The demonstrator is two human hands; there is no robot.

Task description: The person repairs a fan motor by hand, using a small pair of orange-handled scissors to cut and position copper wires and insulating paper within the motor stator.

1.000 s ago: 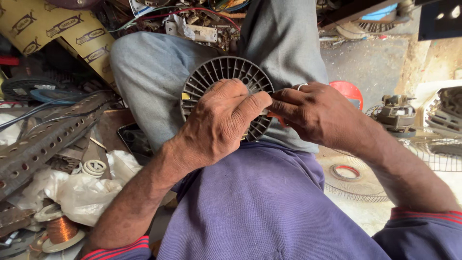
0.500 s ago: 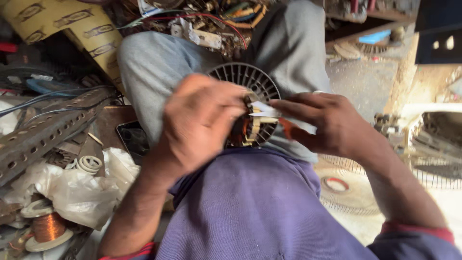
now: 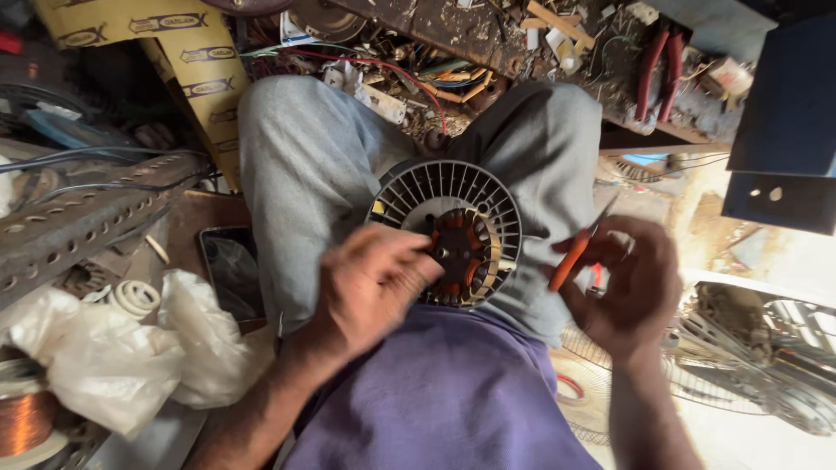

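A round grey fan motor housing [image 3: 453,196] with radial fins rests in my lap between my grey-trousered knees. Its middle shows orange-brown copper windings [image 3: 460,252] and yellow parts. My left hand [image 3: 370,287] lies on the housing's lower left rim, fingers curled against it. My right hand [image 3: 631,283] is off to the right of the housing, apart from it, and grips a slim orange-handled tool [image 3: 570,257] that points up and to the right.
A cluttered bench [image 3: 488,43] with wires, scraps and red-handled pliers [image 3: 657,70] lies beyond my knees. A perforated metal angle bar [image 3: 78,226], a dark phone [image 3: 231,270], a white plastic bag [image 3: 113,357] and a copper wire spool [image 3: 22,422] sit left. Fan guards [image 3: 749,348] lie right.
The housing now shows its windings. My left hand has slid down off its face to the lower left rim. My right hand has pulled away to the right with the orange tool.
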